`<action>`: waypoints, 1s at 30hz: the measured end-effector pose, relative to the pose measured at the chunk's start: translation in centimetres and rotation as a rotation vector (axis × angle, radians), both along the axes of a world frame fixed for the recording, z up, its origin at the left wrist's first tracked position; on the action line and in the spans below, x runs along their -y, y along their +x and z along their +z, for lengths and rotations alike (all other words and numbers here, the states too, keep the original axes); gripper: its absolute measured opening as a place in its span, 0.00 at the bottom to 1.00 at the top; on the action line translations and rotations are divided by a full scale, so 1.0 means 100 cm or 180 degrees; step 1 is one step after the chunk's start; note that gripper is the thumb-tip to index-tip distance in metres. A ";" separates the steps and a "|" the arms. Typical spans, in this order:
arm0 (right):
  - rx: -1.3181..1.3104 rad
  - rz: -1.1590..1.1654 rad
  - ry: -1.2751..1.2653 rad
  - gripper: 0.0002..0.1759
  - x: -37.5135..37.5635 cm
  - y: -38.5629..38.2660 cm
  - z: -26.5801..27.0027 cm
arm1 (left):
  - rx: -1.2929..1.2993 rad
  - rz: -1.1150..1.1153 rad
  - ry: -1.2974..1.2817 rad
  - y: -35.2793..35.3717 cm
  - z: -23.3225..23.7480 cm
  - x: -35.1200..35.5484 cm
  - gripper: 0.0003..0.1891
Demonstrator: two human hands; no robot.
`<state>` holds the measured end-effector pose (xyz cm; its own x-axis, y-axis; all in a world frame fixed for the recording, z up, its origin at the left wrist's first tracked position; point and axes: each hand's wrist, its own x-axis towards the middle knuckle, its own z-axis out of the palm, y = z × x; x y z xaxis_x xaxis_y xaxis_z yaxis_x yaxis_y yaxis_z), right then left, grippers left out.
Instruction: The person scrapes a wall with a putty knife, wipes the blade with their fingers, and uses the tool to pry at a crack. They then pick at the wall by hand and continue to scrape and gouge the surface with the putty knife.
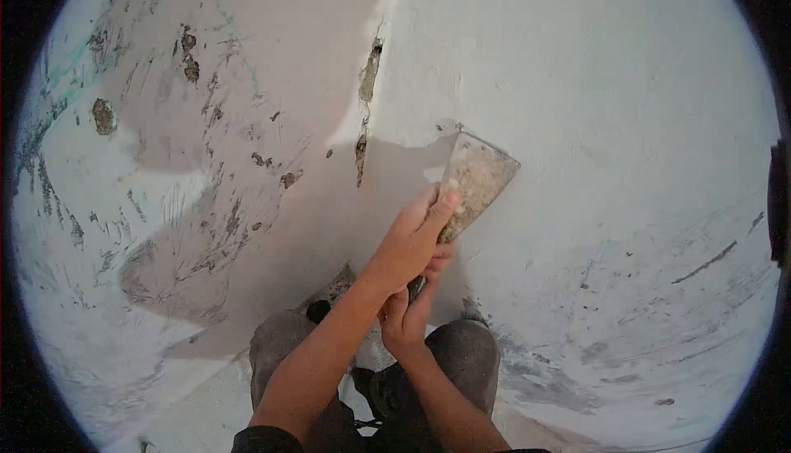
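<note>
Our bent knees [465, 358] sit lowest. Our left hand [412, 243] clasps the scraper [478, 177] near its blade, and our right hand [405, 321] grips the handle. The blade rests against the chipped wall [577, 82].

One scraper [479, 174] is counted. Two hands are seen on it: the left hand [414, 243] and the right hand [405, 323]. Two knees [282, 342] are counted, as are two walls [618, 82]. Two gouges [370, 71] are counted along the corner.
</note>
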<state>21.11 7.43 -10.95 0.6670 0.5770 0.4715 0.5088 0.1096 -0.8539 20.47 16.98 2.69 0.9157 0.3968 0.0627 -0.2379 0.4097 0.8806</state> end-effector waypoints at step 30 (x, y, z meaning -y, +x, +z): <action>-0.0113 0.0044 -0.0105 0.24 0.001 0.006 -0.008 | -0.0046 -0.0105 -0.0164 0.004 0.003 0.000 0.18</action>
<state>21.70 7.31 -11.73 0.6747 0.6012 0.4282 0.4768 0.0878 -0.8746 20.88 16.99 2.99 0.9290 0.3688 0.0296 -0.2109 0.4622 0.8614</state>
